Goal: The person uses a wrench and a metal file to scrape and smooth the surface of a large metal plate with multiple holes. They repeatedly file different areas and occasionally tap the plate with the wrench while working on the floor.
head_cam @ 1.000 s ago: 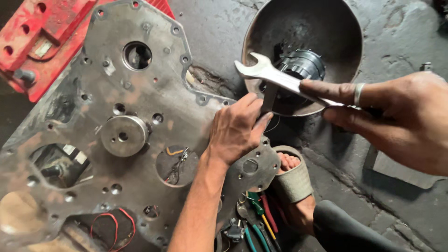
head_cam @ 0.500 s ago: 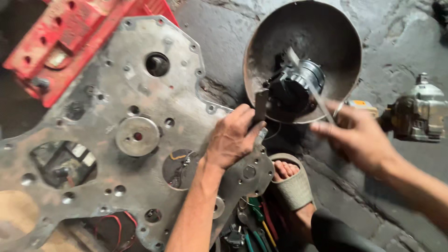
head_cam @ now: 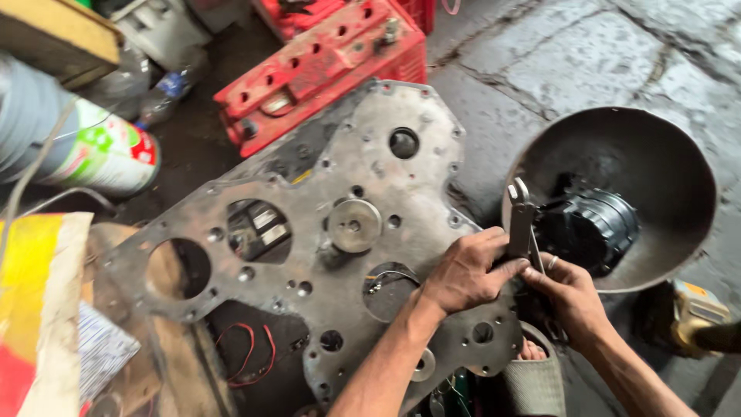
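Grey metal fills the middle of the view: a big flat engine plate [head_cam: 309, 255] with many round holes lies on the floor, over red wires [head_cam: 247, 355] that show through a gap.

Nearest to us, the left hand [head_cam: 463, 270] rests on the lower right part of the plate. Its fingers are bent and its thumb presses against a silver spanner [head_cam: 521, 224]. The right hand [head_cam: 567, 289] is just beside it, on the right. Its fingers pinch the low end of the same spanner, and there is a ring on one finger. So both hands are closed on the spanner, which stands almost straight up at the right edge of the plate. Its open end points up.

Under the hands, a foot in a grey sandal [head_cam: 536, 371] peeks out by the plate's edge.

Just behind the spanner sits a dark round metal bowl [head_cam: 664, 162] on the stone floor [head_cam: 556, 54]. A black round motor part [head_cam: 590, 228] lies inside it, near the spanner.

On the plate, a small shiny round disc [head_cam: 353, 225] sits near the middle.

Farther back, a red metal part [head_cam: 316, 73] with a row of holes touches the top edge of the plate. Far to the left, a grey can with a green and red label [head_cam: 93, 150] lies on its side.
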